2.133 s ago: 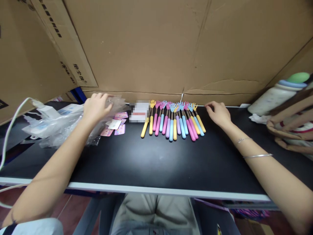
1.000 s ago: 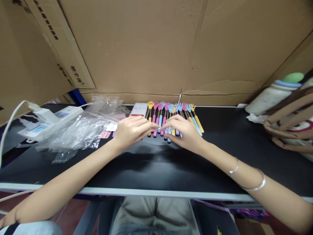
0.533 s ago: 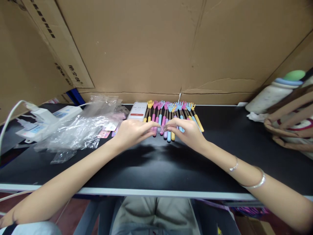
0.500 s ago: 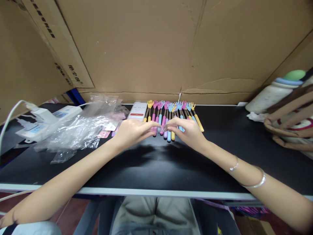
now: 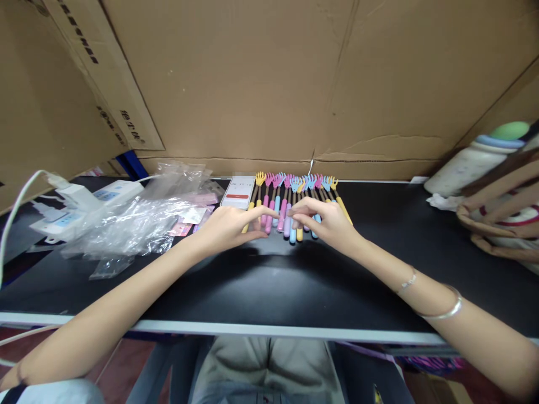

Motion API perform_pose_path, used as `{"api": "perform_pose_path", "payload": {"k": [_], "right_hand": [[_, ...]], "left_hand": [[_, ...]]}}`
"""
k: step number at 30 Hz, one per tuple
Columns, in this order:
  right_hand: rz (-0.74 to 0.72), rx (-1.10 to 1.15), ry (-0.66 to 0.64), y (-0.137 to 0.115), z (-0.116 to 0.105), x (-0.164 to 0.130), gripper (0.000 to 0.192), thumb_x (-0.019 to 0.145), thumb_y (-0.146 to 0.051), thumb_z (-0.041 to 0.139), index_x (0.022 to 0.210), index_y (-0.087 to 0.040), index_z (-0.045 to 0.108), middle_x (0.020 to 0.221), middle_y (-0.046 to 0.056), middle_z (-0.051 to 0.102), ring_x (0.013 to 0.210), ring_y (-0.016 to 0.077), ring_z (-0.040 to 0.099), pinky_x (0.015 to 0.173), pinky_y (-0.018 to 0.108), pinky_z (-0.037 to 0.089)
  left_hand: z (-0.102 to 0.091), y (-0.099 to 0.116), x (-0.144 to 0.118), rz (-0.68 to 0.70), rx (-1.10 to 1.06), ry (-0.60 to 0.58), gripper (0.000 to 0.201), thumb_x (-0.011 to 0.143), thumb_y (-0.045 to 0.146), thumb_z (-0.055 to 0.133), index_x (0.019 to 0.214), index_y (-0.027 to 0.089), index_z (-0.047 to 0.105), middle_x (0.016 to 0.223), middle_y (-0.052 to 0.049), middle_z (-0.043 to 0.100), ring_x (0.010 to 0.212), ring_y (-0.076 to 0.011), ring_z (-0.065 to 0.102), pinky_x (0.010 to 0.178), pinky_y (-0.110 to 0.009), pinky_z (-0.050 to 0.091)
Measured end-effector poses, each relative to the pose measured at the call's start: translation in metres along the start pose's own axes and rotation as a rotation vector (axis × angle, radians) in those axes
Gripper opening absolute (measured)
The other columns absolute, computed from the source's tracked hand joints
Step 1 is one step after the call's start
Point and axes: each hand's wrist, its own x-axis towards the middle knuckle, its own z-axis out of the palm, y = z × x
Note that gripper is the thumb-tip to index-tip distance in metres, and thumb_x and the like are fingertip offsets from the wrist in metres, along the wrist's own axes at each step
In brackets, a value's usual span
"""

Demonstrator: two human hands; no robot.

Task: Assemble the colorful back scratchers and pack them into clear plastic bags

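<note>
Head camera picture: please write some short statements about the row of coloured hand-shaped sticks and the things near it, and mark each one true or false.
1. The row of pastel plastic sticks with small hand-shaped tips lies on the black tabletop. True.
2. Both hands rest on the clear plastic bags. False: the left hand and the right hand are at the near ends of the sticks; the crumpled clear plastic bags lie apart, to the left.
3. A white phone with a lit screen lies just left of the row. True.
4. The sticks' hand-shaped tips point toward the person. False: they point to the brown cardboard wall.
5. The right wrist carries a silver bangle. True.
</note>
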Motion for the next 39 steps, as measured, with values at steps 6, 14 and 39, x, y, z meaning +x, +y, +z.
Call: {"api": "perform_pose_path", "payload": {"k": [6, 14, 39], "right_hand": [[0.223, 0.317, -0.144, 0.004, 0.011, -0.002, 0.032, 0.08, -0.045, 0.064, 0.097, -0.019, 0.054, 0.082, 0.005, 0.071, 0.071, 0.0163, 0.068, 0.065, 0.028, 0.051], [0.231, 0.234, -0.143, 0.0, 0.016, -0.002, 0.034, 0.081, -0.049, 0.061, 0.086, -0.016, 0.061, 0.076, 0.006, 0.071, 0.069, 0.0153, 0.065, 0.062, 0.027, 0.047], [0.26, 0.239, -0.321, 0.005, -0.002, 0.002, 0.031, 0.08, -0.048, 0.062, 0.083, -0.017, 0.059, 0.06, 0.0, 0.065, 0.054, 0.012, 0.059, 0.053, 0.025, 0.045]], "left_hand": [[0.006, 0.004, 0.003, -0.151, -0.18, -0.007, 0.028, 0.086, 0.03, 0.058, 0.113, 0.024, 0.056, 0.068, 0.008, 0.067, 0.053, -0.0085, 0.053, 0.052, -0.017, 0.031], [0.008, 0.006, 0.003, -0.16, -0.161, 0.018, 0.03, 0.086, 0.032, 0.057, 0.115, 0.026, 0.058, 0.068, 0.008, 0.065, 0.051, -0.0074, 0.049, 0.051, -0.018, 0.029], [0.0, 0.002, 0.002, -0.109, -0.138, -0.047, 0.022, 0.087, 0.037, 0.059, 0.104, 0.027, 0.068, 0.056, 0.006, 0.058, 0.051, -0.0091, 0.051, 0.051, -0.018, 0.03]]}}
